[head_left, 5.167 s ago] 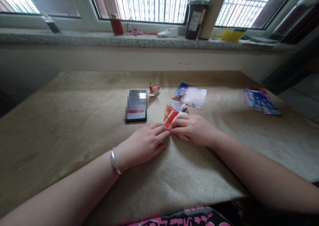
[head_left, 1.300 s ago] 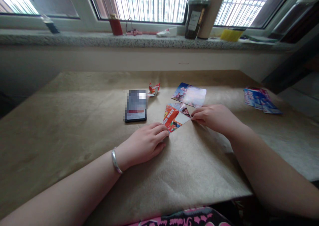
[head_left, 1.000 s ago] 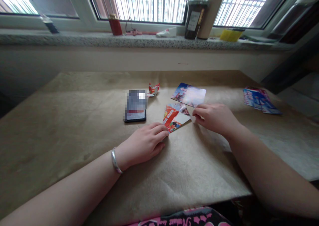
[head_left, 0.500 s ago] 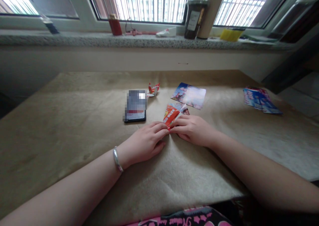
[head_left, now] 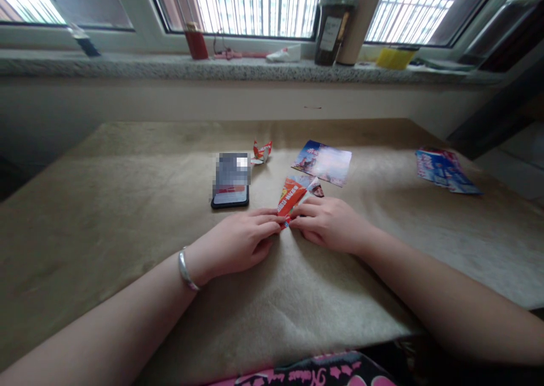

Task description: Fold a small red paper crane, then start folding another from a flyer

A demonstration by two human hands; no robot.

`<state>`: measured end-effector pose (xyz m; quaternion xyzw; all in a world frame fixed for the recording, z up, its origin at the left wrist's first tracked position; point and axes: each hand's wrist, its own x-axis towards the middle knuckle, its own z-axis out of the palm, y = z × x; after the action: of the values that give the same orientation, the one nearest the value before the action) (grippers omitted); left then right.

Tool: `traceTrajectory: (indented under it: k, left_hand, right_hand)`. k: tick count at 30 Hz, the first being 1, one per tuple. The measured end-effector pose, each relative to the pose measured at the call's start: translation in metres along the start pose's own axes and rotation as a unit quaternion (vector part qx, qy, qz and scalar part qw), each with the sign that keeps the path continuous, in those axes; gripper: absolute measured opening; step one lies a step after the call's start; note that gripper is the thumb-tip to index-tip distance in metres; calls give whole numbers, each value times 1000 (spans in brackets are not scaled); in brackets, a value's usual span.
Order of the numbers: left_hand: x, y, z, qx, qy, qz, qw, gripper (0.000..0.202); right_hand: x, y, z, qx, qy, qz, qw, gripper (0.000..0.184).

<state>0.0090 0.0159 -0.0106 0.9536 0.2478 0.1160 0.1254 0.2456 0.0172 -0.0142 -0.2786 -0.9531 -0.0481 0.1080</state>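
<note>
A folded piece of printed paper [head_left: 292, 196], orange with white lettering and a triangular shape, lies on the table in front of me. My left hand [head_left: 243, 236], with a silver bangle at the wrist, touches its near left corner with the fingertips. My right hand [head_left: 331, 221] grips the right side of the same paper, fingers bent and pressed together. The fingertips of both hands are close together at its lower point. Part of the paper is hidden under my right fingers.
A phone [head_left: 230, 182] lies left of the paper, beside a small folded red paper figure [head_left: 262, 152]. Behind are a blue printed sheet [head_left: 323, 162] and, far right, several blue printed sheets [head_left: 446, 170]. Jars and other items stand on the stone windowsill [head_left: 148, 68].
My left hand has slid slightly left, uncovering a little more of the paper's near corner. My right hand has hardly moved.
</note>
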Motion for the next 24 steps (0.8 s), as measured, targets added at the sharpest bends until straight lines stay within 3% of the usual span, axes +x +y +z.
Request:
traceTrajectory:
  k: [9,24]
  left_hand:
    - [-1,-1,-10,27,-6,39,999,25]
    - [-1,2,-15,10,-35,8,999,21]
  right_hand:
    - [-2,-1,0,-15,-19,0,1000,25]
    - [-4,2,-1,0,-1,0,1000,23]
